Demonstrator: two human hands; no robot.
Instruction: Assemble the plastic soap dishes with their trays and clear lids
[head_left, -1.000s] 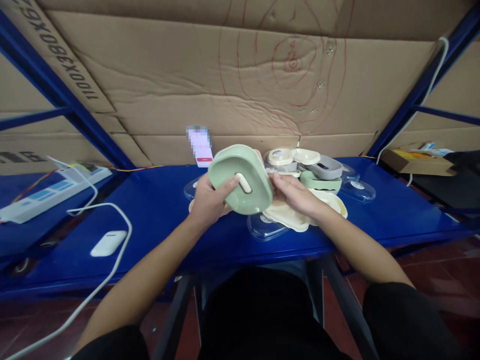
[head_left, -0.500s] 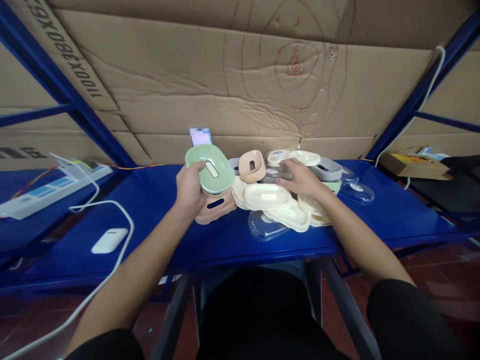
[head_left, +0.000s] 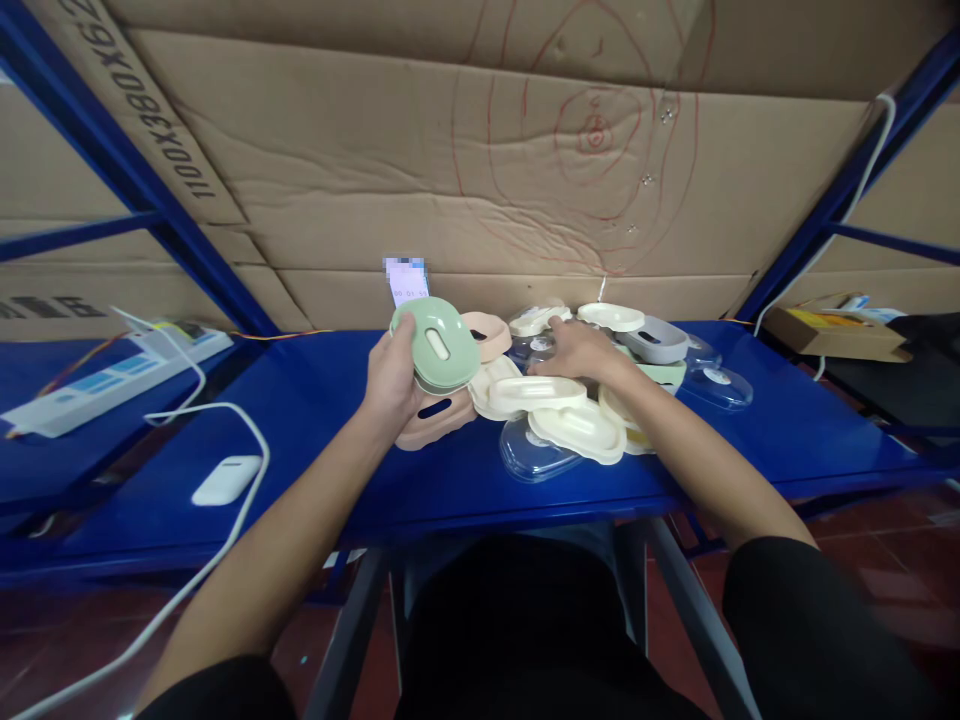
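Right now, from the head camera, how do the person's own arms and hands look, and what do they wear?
The left hand and right hand are bare, without gloves, and no watch or bracelet shows. The left forearm and right forearm are bare too, with no visible markings. A black left sleeve and black right sleeve show at the bottom of the view.

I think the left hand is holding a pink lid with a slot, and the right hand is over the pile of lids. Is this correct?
Not quite. The head view shows the left hand holding a green lid, not a pink one. The right hand is over the pile, as you said.
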